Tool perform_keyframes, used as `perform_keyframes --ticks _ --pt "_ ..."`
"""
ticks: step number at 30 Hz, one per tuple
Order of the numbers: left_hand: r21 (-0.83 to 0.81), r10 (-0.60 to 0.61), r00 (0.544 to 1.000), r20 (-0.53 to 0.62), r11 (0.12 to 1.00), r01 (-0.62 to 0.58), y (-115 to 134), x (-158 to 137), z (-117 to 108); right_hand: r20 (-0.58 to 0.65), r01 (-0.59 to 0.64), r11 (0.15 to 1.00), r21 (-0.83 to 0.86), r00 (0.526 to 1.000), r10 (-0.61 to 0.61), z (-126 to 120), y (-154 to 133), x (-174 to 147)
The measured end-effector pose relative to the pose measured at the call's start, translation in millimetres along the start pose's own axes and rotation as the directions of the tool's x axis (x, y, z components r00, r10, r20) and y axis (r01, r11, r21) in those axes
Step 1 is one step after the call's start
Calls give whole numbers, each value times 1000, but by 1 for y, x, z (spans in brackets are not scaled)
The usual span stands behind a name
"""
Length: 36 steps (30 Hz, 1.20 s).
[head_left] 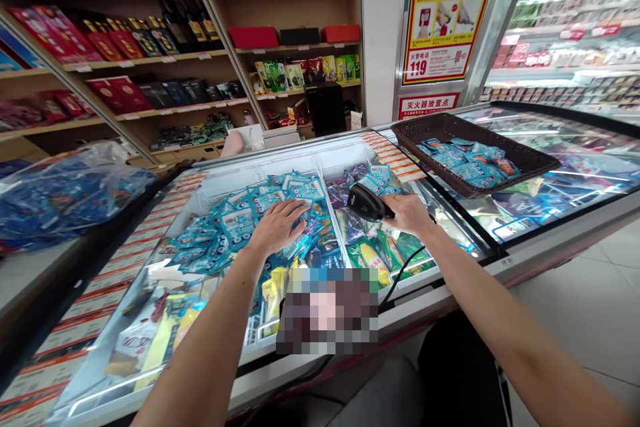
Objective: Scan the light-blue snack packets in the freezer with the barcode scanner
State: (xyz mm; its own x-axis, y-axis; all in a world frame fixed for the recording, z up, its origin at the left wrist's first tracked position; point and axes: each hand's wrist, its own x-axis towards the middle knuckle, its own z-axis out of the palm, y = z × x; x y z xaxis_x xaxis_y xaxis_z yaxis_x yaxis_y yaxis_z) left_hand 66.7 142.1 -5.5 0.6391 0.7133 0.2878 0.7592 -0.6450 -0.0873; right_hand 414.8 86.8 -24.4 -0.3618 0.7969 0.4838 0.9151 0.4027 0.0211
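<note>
teal packets [237,223] lie heaped in the chest freezer [417,295] in the head view, the left hand [277,225] spread palm down over them, the right hand [407,215] gripping a black barcode scanner [364,203] to their right.

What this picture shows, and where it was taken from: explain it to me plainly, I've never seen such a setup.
There is no robot here, only a person's two bare hands. The single picture comes from a camera worn on that person's head, looking forward and down, so the forearms reach in from below.

The left hand is spread on or just above teal packets heaped inside a display case. The right hand grips a black handheld scanner; a black cable shows below it. To the right, a dark basket on the case holds more teal packets. Shelves of boxes and bottles stand behind. A pixelated patch hides part of the front.
</note>
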Motion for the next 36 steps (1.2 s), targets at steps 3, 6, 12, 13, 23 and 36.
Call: perform_keyframes --ticks 3,6,12,13,23,36 --pt "17 -34 999 13 999 34 1 6 -4 -16 -6 1000 18 1000 6 -2 0 1" --pt "68 -112 994 -15 991 112 9 17 -6 -25 2 1000 30 1000 -2 -3 0 2" --pt "86 -176 966 -192 977 195 31 46 -2 -37 -27 999 33 999 29 -2 6 4" --pt "68 -163 967 -197 981 180 34 51 0 -51 -49 998 35 997 51 -2 8 4" --pt "-215 -103 985 -139 974 71 79 115 33 -148 -427 904 8 894 423 -10 17 9" --pt "-182 -98 982 162 975 128 141 208 67 -155 -626 751 210 737 657 -23 25 16"
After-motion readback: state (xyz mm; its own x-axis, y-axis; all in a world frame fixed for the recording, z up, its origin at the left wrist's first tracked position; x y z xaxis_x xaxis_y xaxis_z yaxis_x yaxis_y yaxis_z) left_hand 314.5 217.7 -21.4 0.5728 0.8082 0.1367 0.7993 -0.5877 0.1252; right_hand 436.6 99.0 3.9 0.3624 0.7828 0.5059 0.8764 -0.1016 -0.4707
